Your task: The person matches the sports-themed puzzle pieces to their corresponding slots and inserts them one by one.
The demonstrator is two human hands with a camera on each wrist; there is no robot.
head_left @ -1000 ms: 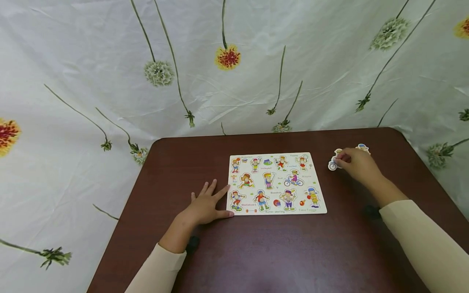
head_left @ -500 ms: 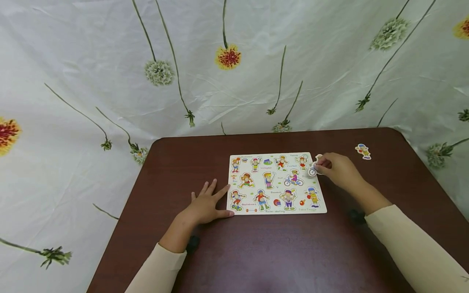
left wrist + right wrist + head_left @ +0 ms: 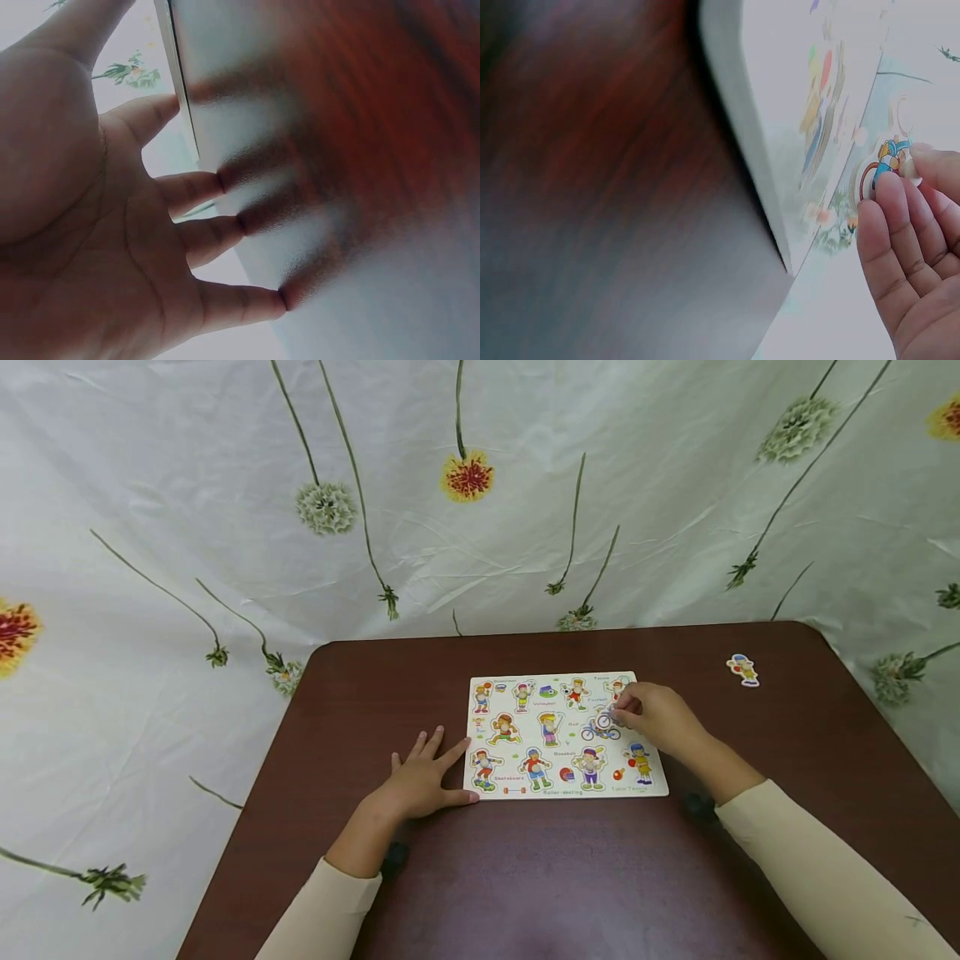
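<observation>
A white puzzle board with printed sports figures lies on the dark table. My left hand rests with fingers spread on the tabletop, its thumb and index finger touching the board's left edge. My right hand is over the board's right side and pinches a bicycle-rider puzzle piece above the printed bicycle. In the right wrist view, thumb and fingers hold the puzzle piece by a small pale knob, with the piece tilted. The fingers hide part of it.
Another puzzle piece, a figure with a blue cap, lies on the table at the back right. A white cloth with printed flowers hangs behind the table's far edge.
My right hand has carried the bicycle-rider puzzle piece leftward from the back right of the table to over the board. The left hand has stayed in place.
</observation>
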